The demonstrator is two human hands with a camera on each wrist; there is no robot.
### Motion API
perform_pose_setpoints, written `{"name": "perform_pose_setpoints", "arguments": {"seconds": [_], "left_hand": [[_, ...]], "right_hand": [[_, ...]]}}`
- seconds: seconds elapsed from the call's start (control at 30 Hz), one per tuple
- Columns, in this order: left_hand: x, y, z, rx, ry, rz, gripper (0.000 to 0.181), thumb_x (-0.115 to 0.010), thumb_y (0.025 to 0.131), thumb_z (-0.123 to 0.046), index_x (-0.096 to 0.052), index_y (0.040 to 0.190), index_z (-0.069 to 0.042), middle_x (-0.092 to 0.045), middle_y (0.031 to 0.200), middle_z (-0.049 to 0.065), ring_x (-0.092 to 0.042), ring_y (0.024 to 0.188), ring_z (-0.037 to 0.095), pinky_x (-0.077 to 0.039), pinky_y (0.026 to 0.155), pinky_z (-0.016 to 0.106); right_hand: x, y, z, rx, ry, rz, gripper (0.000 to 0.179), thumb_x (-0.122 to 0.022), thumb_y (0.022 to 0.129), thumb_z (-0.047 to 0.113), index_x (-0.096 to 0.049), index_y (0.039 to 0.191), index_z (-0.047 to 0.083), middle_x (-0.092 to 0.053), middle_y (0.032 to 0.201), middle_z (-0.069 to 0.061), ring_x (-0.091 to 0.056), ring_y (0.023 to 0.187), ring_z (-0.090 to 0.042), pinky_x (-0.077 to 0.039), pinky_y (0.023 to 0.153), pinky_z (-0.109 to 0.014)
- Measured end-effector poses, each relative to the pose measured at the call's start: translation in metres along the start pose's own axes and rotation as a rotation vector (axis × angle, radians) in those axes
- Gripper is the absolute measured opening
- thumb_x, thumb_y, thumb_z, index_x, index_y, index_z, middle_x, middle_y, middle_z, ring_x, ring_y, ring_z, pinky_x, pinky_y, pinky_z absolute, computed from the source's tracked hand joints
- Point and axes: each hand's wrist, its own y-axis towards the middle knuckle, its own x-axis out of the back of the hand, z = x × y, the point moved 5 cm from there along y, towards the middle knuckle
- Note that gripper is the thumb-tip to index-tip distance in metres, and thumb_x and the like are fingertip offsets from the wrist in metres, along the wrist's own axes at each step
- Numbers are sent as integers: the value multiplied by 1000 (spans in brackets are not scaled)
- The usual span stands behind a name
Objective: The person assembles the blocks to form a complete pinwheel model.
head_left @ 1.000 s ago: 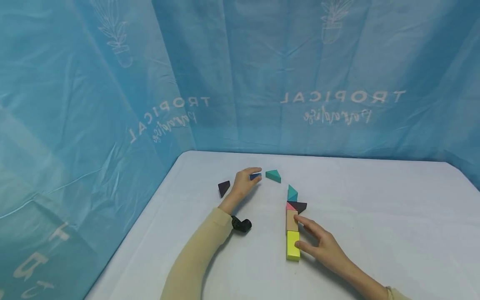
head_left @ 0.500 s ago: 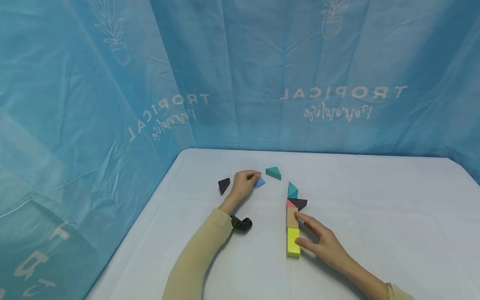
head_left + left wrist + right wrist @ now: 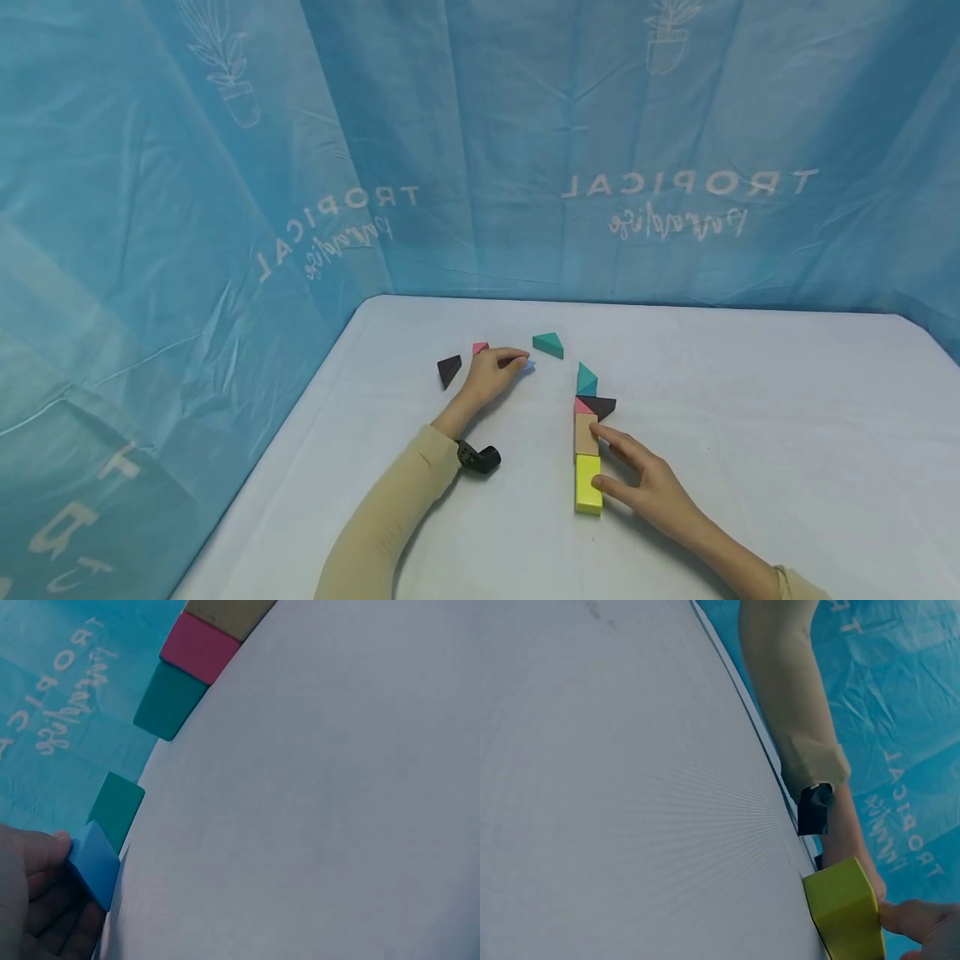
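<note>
Farthest left, a loose black block (image 3: 449, 370) lies on the white table (image 3: 750, 400), outside the row and, as I judge it, among the pieces left over. Just beside it a loose pink block (image 3: 479, 347) peeks out past the left hand (image 3: 491, 375), mostly hidden. That hand is closed in a pinch, thumb and curled fingers clamped on the blue block (image 3: 96, 864). I can't tell whether the block touches the table. The blue block sits left of the row, near the green block (image 3: 548, 344), which also lies loose.

Farther right comes the row, which looks partly built: a teal block (image 3: 587, 377) at the far end, then a pink wedge (image 3: 582, 406) meeting a black wedge (image 3: 600, 406) that juts rightward, then a wood block (image 3: 586, 435) and a yellow block (image 3: 588, 483) end to end. So several pieces are placed, while blue, green, pink and black ones remain apart from them.

As for looks, the blue block is pale and smooth, with flat faces and crisp slanted edges.

Rightmost, the right hand (image 3: 648, 487) has finger and thumb spread apart, the finger at the wood block, the thumb touching the yellow, clamped on neither.
</note>
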Motion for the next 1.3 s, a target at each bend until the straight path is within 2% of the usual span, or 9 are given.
{"name": "perform_pose_setpoints", "arguments": {"seconds": [0.17,0.27,0.37,0.47,0.7,0.93,1.13,1.3], "left_hand": [[1,4,3,58,-30,48,25,-56,97,-20,-70,111,-5,-68,110,7,-60,107,20,-47,91,33],[2,5,7,104,-45,41,28,-53,98,-21,-68,114,-5,-66,114,7,-57,113,20,-44,95,33],[3,5,9,117,-76,15,30,-53,98,-23,-66,118,-4,-65,117,7,-55,116,20,-43,97,32],[5,3,9,107,-115,-11,33,-56,97,-23,-63,122,-4,-64,119,8,-56,114,19,-44,95,31],[4,-4,9,110,-138,-24,45,-72,85,-14,-57,125,2,-61,121,13,-59,109,23,-48,90,25],[5,-7,5,73,-85,-46,28,-67,87,-3,-65,115,-2,-66,111,11,-62,99,21,-50,85,27],[1,0,-4,46,-89,-10,24,-66,87,-2,-69,111,-5,-68,108,8,-63,96,18,-50,83,27],[-15,5,-19,11,-162,84,23,-66,88,-4,-70,110,-6,-68,109,7,-63,97,17,-50,83,25]], "right_hand": [[1,0,0,-2,-22,-12,65,-73,83,16,-43,141,12,-45,141,-8,-38,130,-26,-29,101,-13],[1,0,9,12,-19,-15,65,-73,82,8,-43,140,5,-46,139,-14,-38,129,-32,-30,101,-13],[2,0,24,15,-15,-11,63,-72,82,4,-43,138,-1,-46,137,-20,-38,127,-37,-31,101,-14],[2,0,32,4,-13,-7,62,-72,82,4,-43,137,-3,-46,137,-21,-38,127,-38,-31,100,-13],[2,1,31,12,-8,-14,62,-72,82,4,-43,137,-3,-46,137,-21,-38,127,-38,-31,101,-15],[2,1,31,8,-15,-23,62,-73,81,4,-44,136,-3,-46,137,-21,-38,127,-38,-31,101,-15],[2,2,33,6,-21,-18,62,-73,82,3,-44,136,-3,-46,138,-20,-39,128,-36,-32,102,-18],[0,1,24,-19,-2,-14,63,-73,82,4,-43,137,-2,-44,139,-19,-36,129,-37,-31,102,-17]]}}
